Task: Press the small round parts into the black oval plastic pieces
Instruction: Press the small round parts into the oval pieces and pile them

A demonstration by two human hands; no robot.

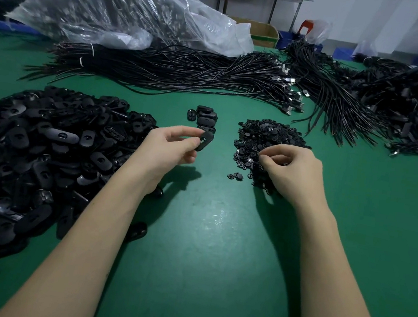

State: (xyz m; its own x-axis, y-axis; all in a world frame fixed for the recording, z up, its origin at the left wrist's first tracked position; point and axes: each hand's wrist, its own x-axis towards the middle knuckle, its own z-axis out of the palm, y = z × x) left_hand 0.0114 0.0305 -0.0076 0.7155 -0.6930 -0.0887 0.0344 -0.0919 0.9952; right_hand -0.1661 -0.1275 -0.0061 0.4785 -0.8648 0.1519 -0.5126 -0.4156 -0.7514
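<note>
Left hand (175, 145) pinches one oval piece (205, 140); six lie stacked (203, 117).

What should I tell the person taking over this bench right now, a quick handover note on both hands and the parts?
Left hand pinches one black oval piece, held up above the green table.
Right hand has its fingers curled into the pile of small round parts; whether it has one yet cannot be seen.
Big pile of oval pieces lies on the left; a small cluster of ovals, likely finished, sits ahead of the hands.
Left: press a round part into the held oval, then continue through the pile.
</note>
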